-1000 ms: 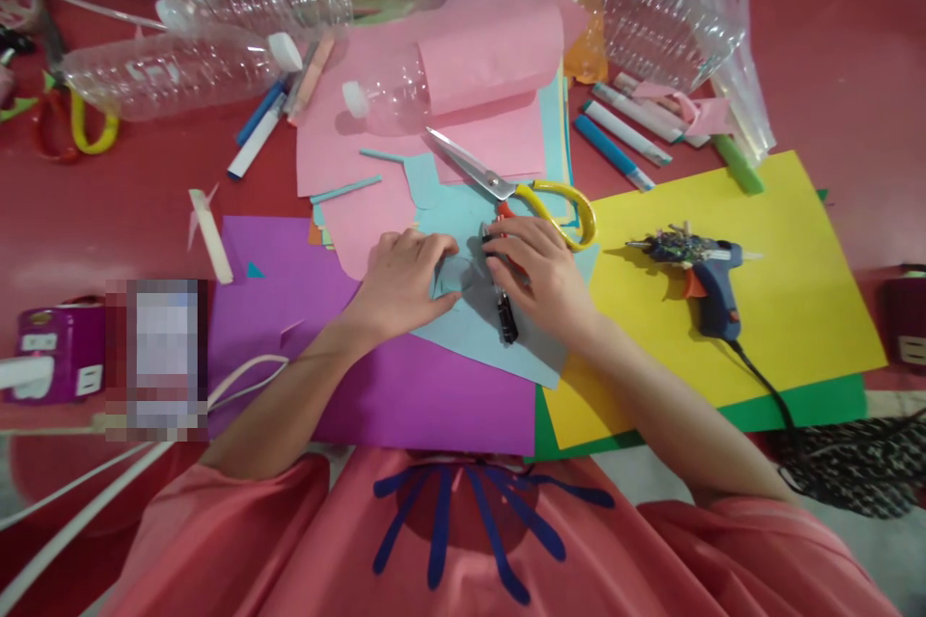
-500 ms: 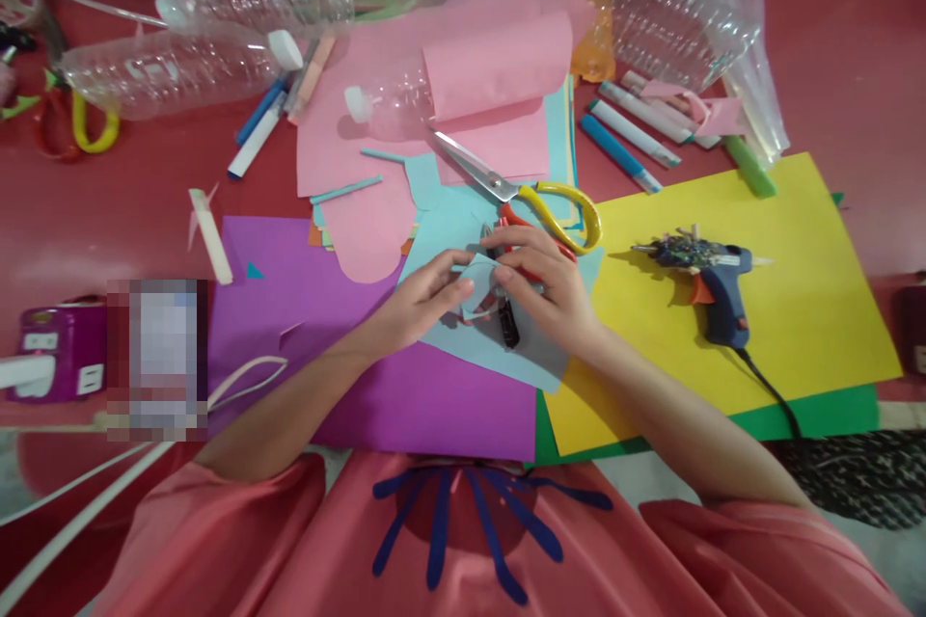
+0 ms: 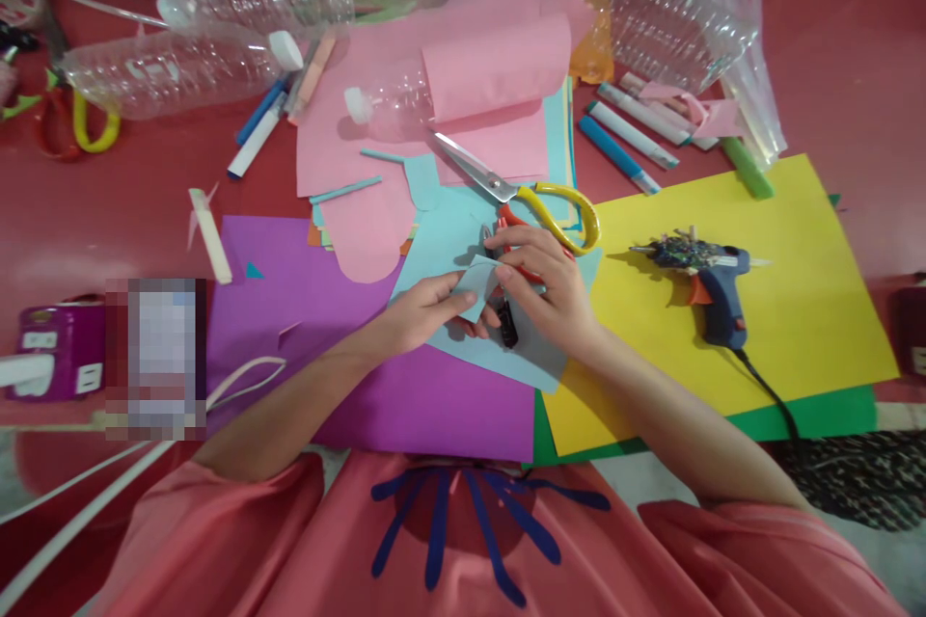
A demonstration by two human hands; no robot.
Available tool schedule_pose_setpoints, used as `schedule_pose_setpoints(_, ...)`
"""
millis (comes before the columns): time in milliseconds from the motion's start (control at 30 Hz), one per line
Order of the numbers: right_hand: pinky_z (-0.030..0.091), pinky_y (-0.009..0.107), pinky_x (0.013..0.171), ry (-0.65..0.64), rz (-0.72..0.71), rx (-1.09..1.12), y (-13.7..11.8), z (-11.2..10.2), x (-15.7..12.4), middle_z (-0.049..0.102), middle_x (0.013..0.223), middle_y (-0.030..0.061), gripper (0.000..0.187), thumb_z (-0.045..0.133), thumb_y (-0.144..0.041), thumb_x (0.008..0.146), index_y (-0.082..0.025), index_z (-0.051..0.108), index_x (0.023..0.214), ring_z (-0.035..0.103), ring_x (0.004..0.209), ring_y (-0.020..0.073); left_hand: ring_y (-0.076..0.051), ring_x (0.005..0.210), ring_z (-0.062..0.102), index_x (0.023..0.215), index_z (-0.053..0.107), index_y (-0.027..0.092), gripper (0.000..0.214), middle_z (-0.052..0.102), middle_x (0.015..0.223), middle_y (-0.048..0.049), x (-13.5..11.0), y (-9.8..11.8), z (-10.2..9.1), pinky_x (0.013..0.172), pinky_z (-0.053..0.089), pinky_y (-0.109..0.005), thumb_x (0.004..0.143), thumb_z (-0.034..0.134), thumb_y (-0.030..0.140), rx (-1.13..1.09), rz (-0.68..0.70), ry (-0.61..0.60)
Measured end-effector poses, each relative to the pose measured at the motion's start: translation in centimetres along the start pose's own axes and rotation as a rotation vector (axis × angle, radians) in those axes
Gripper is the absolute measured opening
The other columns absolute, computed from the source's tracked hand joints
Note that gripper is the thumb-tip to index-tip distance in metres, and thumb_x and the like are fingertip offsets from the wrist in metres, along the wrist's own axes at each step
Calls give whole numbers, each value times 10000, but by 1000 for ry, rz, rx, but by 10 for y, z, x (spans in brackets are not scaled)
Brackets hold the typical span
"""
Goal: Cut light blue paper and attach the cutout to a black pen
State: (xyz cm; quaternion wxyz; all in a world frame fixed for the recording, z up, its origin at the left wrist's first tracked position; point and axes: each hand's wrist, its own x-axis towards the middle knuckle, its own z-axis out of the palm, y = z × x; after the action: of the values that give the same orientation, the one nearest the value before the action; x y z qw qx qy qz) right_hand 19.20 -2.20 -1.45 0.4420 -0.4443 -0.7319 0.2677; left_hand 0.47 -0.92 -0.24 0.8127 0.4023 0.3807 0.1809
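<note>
A small light blue piece of paper [image 3: 478, 287] is held up between my two hands. My left hand [image 3: 426, 313] grips its lower left side between thumb and fingers. The fingertips of my right hand [image 3: 546, 284] pinch its upper right edge. Directly under my hands lies a larger light blue sheet [image 3: 528, 364]. On it rests a narrow tool with a black end [image 3: 509, 326], partly covered by my right hand, so its kind is unclear. Large scissors [image 3: 499, 185] with yellow and red handles lie just beyond my right hand, blades pointing away to the left.
A blue glue gun [image 3: 713, 284] lies on a yellow sheet [image 3: 817, 308] at right. A purple sheet [image 3: 434, 415] is at left. Beyond are a pink-wrapped bottle [image 3: 499, 67], clear bottles [image 3: 180, 67] and markers [image 3: 618, 152]. A white cable [image 3: 108, 482] crosses the lower left.
The small blue paper has tilted and turned slightly between my fingers. My left hand has shifted a little, with its lower fingers now showing beneath the paper.
</note>
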Motion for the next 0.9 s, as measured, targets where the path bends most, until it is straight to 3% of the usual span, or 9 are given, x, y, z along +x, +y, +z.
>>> schedule_pose_setpoints(200, 545, 443, 911, -16, 14, -43, 1, -4, 2, 716, 1076, 68, 157, 518, -212, 955, -238, 604, 826, 669, 1056, 230, -119, 641, 681, 948, 604, 145, 292, 677, 793, -9, -3, -3, 4, 624, 535, -235, 816, 701, 386, -110, -27, 17)
schedule_pose_setpoints(333, 494, 502, 984, 18, 51, -279, 13, -12, 5, 676, 1160, 101, 143, 498, -208, 945, -242, 633, 979, 622, 1114, 268, -92, 536, 625, 963, 614, 137, 240, 610, 735, 26, -2, -1, 3, 561, 534, -237, 843, 627, 343, -125, 32, 80)
schedule_pose_setpoints(467, 439, 569, 1034, -23, 209, -510, 29, -18, 6, 609, 1181, 138, 399, 472, -116, 851, -212, 578, 1223, 551, 1178, 319, -70, 491, 567, 971, 632, 118, 240, 586, 711, 27, 0, 0, 0, 511, 523, -229, 867, 571, 325, -102, 93, 133)
schedule_pose_setpoints(633, 462, 580, 982, -118, 333, -582, 34, -23, 11, 568, 1112, 133, 680, 538, -104, 722, -213, 494, 1392, 553, 1105, 340, -49, 426, 517, 978, 630, 117, 254, 582, 696, 35, -1, 1, 0, 450, 470, -219, 879, 556, 339, -103, 127, 158)
schedule_pose_setpoints(767, 496, 555, 922, -154, 380, -613, 33, -25, 16, 596, 1010, 121, 690, 565, -104, 684, -213, 556, 1365, 587, 1029, 340, -44, 394, 500, 979, 620, 119, 265, 599, 707, 35, -1, 2, -1, 429, 445, -225, 872, 563, 355, -99, 137, 199)
schedule_pose_setpoints(900, 519, 510, 895, -105, 362, -541, 34, -28, 17, 625, 988, 105, 634, 545, -100, 667, -208, 610, 1289, 610, 998, 316, -41, 396, 494, 1034, 606, 115, 289, 678, 794, -7, -1, 3, -2, 440, 453, -233, 844, 546, 324, -99, 136, 197)
